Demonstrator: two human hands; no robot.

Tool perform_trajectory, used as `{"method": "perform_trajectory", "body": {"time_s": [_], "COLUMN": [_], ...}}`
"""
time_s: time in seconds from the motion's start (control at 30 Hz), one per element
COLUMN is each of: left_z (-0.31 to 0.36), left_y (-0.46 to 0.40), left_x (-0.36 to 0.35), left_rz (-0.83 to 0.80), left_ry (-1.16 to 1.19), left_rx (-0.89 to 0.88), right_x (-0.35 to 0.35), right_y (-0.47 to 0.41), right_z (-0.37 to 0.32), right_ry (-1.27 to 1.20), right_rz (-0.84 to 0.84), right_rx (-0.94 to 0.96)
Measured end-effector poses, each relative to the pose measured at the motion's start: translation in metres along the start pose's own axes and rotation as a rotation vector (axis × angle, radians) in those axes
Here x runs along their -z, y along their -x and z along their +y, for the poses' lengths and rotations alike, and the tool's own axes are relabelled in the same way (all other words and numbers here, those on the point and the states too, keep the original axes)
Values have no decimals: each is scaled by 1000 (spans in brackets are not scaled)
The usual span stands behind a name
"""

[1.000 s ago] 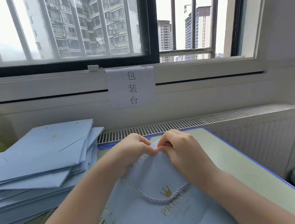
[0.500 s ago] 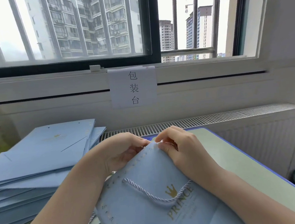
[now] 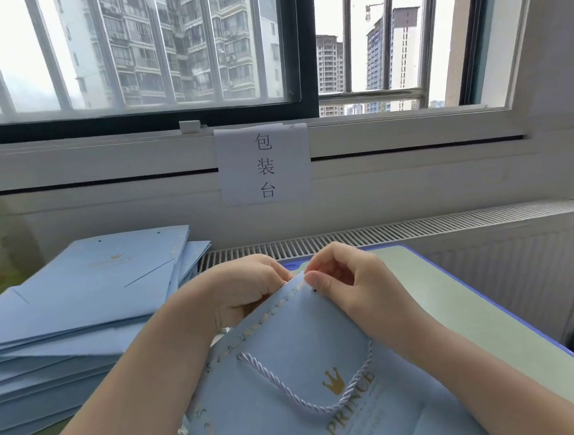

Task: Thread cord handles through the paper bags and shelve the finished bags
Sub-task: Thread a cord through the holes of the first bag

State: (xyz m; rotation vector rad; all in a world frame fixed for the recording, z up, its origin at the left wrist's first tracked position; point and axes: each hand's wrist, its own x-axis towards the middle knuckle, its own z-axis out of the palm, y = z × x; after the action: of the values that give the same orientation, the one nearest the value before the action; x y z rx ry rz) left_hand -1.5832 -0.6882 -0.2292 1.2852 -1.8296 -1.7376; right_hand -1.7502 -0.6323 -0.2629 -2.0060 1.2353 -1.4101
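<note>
Blue paper bag [image 3: 291,371] tilted higher, hands [image 3: 250,289] apparently parted, small hole [image 3: 314,289] exposed

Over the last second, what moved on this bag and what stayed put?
The paper bag has tilted, its top corner now higher between the hands. The left hand and right hand have parted slightly, exposing a small punched hole by the right thumb. Unchanged: both grips at the top edge, the cord handle on the front, the stack of flat bags.
</note>
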Motion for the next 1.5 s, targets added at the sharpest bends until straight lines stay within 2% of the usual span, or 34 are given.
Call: {"method": "perform_trajectory", "body": {"time_s": [0.1, 0.2, 0.4, 0.57, 0.87, 1.07, 1.27, 1.5], "left_z": [0, -1, -3, -2, 1, 3, 4, 5], "left_y": [-1, -4, -3, 3, 6, 10, 14, 16], "left_x": [-3, -4, -3, 0, -2, -9, -8, -13], "left_rz": [34, 75, 9, -67, 36, -20, -62, -17], "left_ry": [-46, -73, -48, -133, -178, -66, -73, -155], "left_rx": [32, 42, 43, 2, 34, -1, -54, 7], "right_x": [4, 6, 2, -1, -3, -1, -3, -6], "right_y": [-2, -2, -1, 2, 1, 0, 2, 3], "right_z": [-2, -5, -3, -3, -2, -3, -3, -2], "right_ry": [-161, -208, -42, 14, -26, -51, -9, 75], "right_rz": [-6, -26, -58, -86, -41, -22, -40, -33], "right_rx": [-96, -107, -39, 2, -7, -4, 16, 27]}}
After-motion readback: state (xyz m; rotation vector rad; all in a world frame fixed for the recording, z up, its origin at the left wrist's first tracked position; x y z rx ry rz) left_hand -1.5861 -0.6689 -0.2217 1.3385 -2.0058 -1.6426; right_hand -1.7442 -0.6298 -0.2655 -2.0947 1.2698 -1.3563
